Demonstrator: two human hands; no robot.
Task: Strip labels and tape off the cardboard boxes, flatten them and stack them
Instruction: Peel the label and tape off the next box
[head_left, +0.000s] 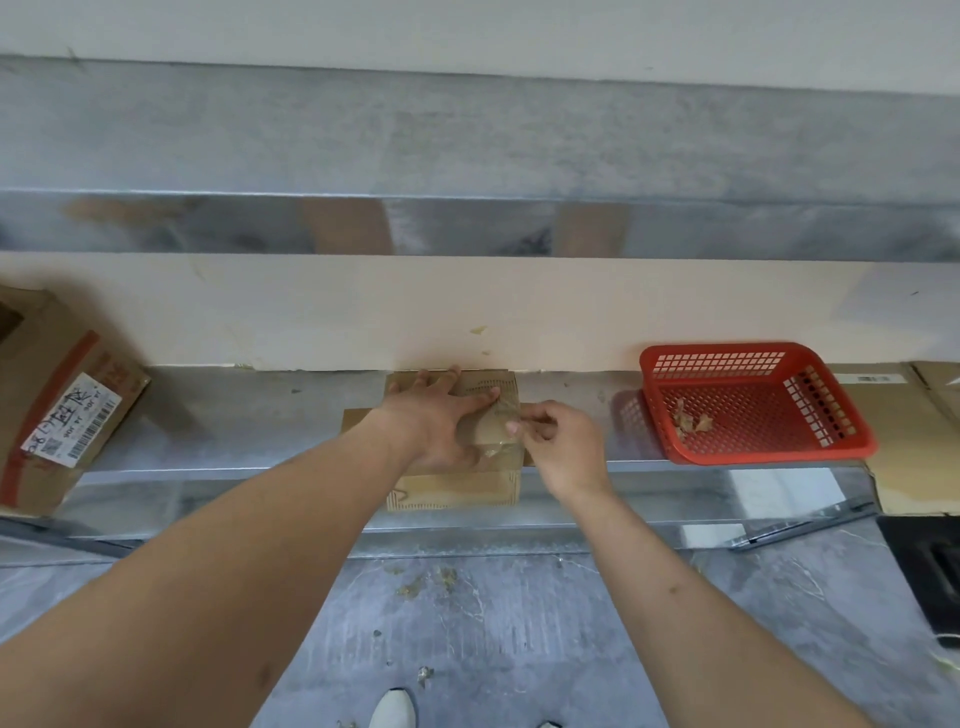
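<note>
- Centrally, a small cardboard box (457, 488) lies flat on a metal shelf (249, 415), its far edge against the pale wall board (467, 306) and its near end jutting over the shelf's front lip.
- Its long axis runs from the person toward the wall; shorter side flaps stick out left and right near its middle.
- The left hand (441, 421) lies palm down on the box top, fingers (441, 376) spread and straight, pointing toward the wall, with the thumb angled toward the right hand.
- The right hand (558, 441) sits just right of the left, its thumb and forefinger pinching a strip of clear tape (501, 415) that is lifted partly off the cardboard; its other fingers curl loosely.
- The tape rises from the box's right half, between the two hands, wrinkled and glossy.
- A red basket (841, 447) of perforated plastic stands on the shelf well to the right, holding a few crumpled scraps (691, 423).
- At far left a larger box (47, 364) with a white shipping label (78, 421) and red tape leans tilted on the shelf.
- Behind the basket, flattened cardboard (893, 415) lies at the right edge.
- Below, small bits of debris (426, 579) dot the grey floor (519, 649), and a white shoe (393, 709) tip shows at the bottom.
</note>
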